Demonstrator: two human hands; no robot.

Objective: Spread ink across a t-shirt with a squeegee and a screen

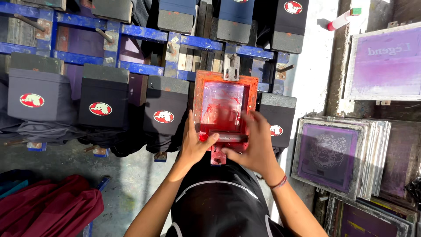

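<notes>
A red-stained printing screen frame [203,87] lies flat on a pallet straight in front of me, its mesh smeared with red ink. A squeegee [231,138] with a dark wooden handle rests across the near end of the mesh. My left hand [193,142] grips the squeegee's left end and my right hand [256,145] grips its right end, fingers spread over the frame's edge. A thread bracelet sits on my right wrist.
Dark garments with red oval prints sit on pallets: [37,96], [103,103], [165,109], [280,123]. A blue metal rack [144,68] holds them. Stacked purple-coated screens [337,153] stand at the right. Maroon cloth [48,206] lies lower left.
</notes>
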